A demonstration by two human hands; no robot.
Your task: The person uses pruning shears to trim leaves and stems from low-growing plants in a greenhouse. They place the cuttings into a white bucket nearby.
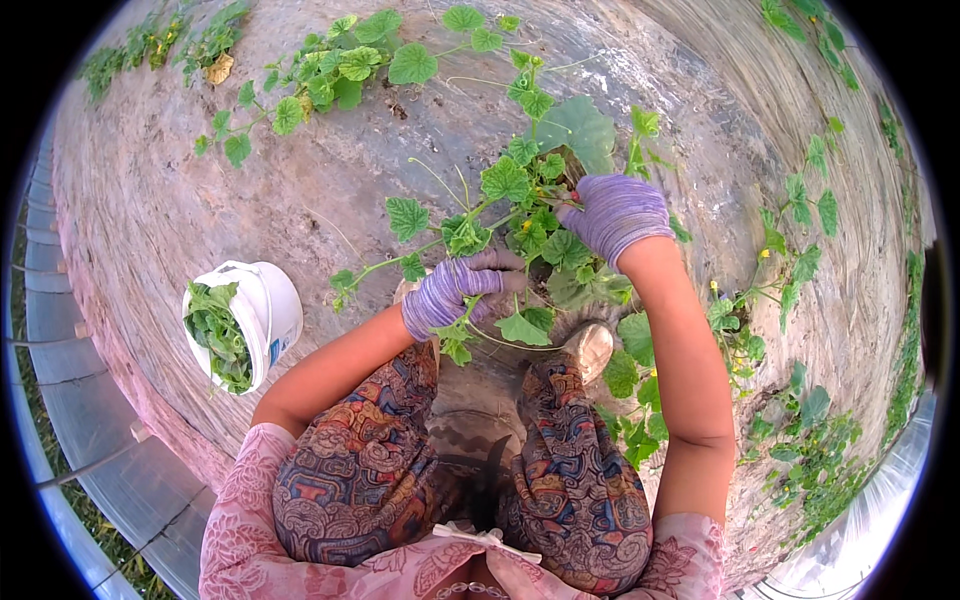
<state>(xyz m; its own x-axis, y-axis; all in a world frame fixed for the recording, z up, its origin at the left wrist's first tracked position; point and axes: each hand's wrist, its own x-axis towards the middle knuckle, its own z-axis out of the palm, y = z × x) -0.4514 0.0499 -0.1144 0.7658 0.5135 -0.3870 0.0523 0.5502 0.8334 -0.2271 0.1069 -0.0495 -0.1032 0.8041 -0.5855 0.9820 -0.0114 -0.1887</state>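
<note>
A leafy green vine point(536, 225) with tendrils and small yellow flowers grows from the ground before me. My left hand point(469, 289), in a purple knitted glove, is among its lower left stems, thumb and fingers bent around foliage; whether they grip a stem is unclear. My right hand point(619, 214), gloved alike, reaches into the upper right of the plant. Its fingertips are mostly hidden by leaves, and a small red thing shows beside them. A large grey-green leaf point(577, 131) stands just beyond that hand.
A white plastic bucket point(281, 307) filled with picked green leaves point(225, 337) leans at the left. More vines point(352, 67) spread over the soil ahead, and others point(802, 262) at the right. Clear plastic sheeting point(97, 420) curves along the left edge. My shoe point(592, 351) is close to the plant.
</note>
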